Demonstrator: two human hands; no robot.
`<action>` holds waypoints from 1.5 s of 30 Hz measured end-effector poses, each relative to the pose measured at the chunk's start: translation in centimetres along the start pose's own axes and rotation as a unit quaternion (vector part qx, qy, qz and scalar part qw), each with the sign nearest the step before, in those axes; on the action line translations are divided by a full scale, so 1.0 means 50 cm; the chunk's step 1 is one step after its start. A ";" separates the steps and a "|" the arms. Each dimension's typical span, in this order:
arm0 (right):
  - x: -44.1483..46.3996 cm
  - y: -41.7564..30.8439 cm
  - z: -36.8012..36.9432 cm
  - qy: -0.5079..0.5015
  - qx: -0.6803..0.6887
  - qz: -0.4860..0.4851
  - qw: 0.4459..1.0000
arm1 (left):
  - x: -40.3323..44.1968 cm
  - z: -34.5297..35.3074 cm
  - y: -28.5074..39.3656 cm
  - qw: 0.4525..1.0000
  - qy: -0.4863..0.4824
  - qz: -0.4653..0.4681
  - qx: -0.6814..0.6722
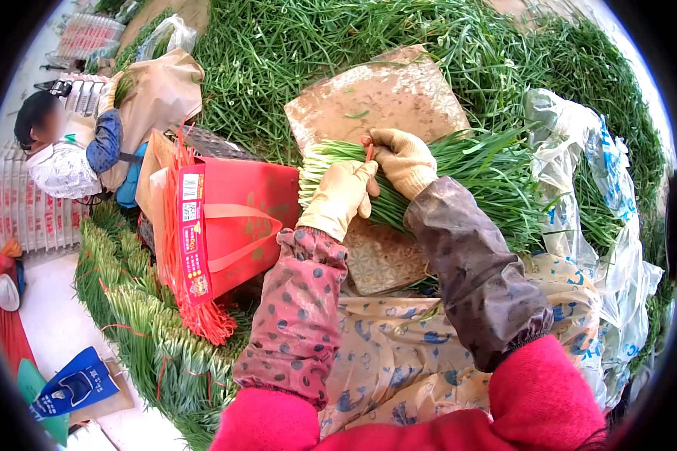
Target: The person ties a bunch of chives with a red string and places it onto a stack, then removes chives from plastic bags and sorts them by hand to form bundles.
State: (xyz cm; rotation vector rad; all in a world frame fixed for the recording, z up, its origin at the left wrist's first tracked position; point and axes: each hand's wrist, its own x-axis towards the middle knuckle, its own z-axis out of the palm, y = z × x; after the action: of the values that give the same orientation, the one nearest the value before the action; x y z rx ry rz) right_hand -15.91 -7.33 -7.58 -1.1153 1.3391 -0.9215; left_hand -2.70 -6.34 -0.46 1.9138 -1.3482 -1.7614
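A bunch of chive-like green stalks (474,169) lies across a board on my lap, pale cut ends to the left. My left hand (335,197), in a cream glove, rests over the pale end with its fingers closed. My right hand (405,161), gloved too, is closed in a pinch at the top of the bunch. A short red tie (369,152) runs between the fingertips of both hands. Whether it passes round the bunch is hidden. The worn board (376,101) shows above and below the stalks.
A red bag (237,218) with red tie strands (184,263) stands left. Tied bundles (165,331) lie lower left. Loose greens (278,60) are heaped beyond the board. Clear plastic (572,173) lies right. Another person (68,154) sits upper left beside crates (34,199).
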 end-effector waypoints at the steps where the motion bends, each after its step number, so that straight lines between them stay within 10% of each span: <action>1: 0.000 0.001 0.002 0.000 0.001 0.001 1.000 | 0.005 -0.004 0.002 1.000 0.000 -0.001 0.001; 13: -0.013 -0.008 -0.013 -0.009 0.027 -0.020 0.999 | 0.026 -0.011 0.005 0.999 -0.013 -0.046 0.025; 18: -0.005 -0.032 -0.055 -0.148 0.103 0.109 0.978 | 0.022 0.000 0.005 0.998 0.013 -0.033 0.048; 27: -0.026 -0.096 -0.035 -0.017 0.055 0.155 0.986 | -0.020 0.023 0.054 0.983 0.058 -0.066 0.161; 31: -0.018 -0.097 -0.045 -0.006 -0.028 0.166 0.986 | -0.052 0.042 0.045 0.882 0.219 0.210 0.359; 33: -0.014 -0.085 -0.036 -0.009 -0.054 0.122 0.991 | -0.005 0.022 0.008 0.837 0.195 0.451 0.243; 39: -0.069 -0.095 -0.012 0.140 -0.191 -0.262 0.935 | 0.023 -0.041 -0.044 0.964 -0.065 0.252 -0.057; 45: -0.104 -0.121 0.013 0.172 -0.215 -0.306 0.911 | 0.005 -0.082 -0.071 0.975 -0.037 0.217 0.012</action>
State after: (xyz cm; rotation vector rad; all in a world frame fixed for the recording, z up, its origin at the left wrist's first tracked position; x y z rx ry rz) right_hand -14.91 -3.78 -0.47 -1.8460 1.5516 -1.3630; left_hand 2.53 -6.21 -1.98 1.4281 -1.6648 -1.6121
